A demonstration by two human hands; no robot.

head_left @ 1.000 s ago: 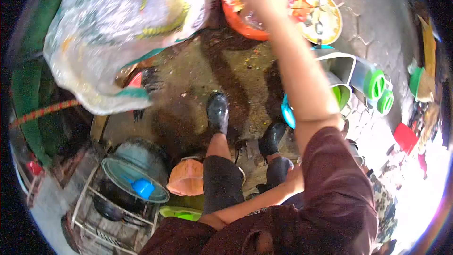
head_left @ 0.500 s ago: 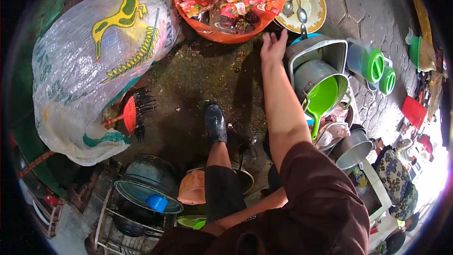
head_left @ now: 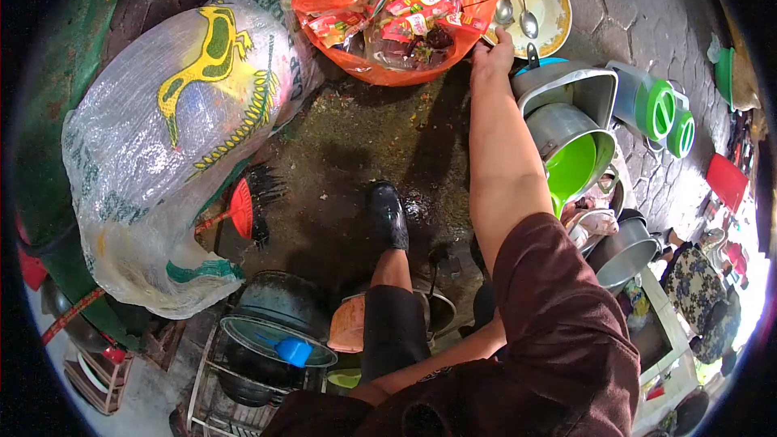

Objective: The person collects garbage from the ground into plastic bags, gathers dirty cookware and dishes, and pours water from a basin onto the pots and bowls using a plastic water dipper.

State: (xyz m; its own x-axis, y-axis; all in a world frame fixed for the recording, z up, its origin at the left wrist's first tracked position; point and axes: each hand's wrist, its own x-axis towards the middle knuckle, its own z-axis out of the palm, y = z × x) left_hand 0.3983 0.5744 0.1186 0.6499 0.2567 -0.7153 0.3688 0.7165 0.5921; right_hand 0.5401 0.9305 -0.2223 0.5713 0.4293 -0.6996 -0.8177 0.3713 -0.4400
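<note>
My right hand (head_left: 494, 57) reaches forward to the near rim of a cream plate (head_left: 553, 0) with a yellow-brown patterned edge. Its fingers are closed at that rim, partly hidden by the hand itself. Metal spoons (head_left: 528, 23) lie on the plate. Just left of the hand sits an orange plastic bag (head_left: 380, 73) of food wrappers. Nested metal pots (head_left: 558, 123) stand right of my forearm, with a green plastic dipper (head_left: 573, 163) inside. My left forearm (head_left: 453, 356) crosses low in front of me; the left hand is hidden behind my right sleeve.
A big white woven sack (head_left: 121, 146) leans at the left, beside a red broom (head_left: 241, 209). Lidded pitchers (head_left: 660, 109) and a metal pot (head_left: 623, 252) are at the right. A rack (head_left: 202, 380) with a dark tub (head_left: 279, 303) stands near my booted foot (head_left: 388, 214).
My right hand has moved forward to the plate's rim, its spread fingers closing there. The camera view has shifted slightly, so the surroundings appear a little lower and farther right.
</note>
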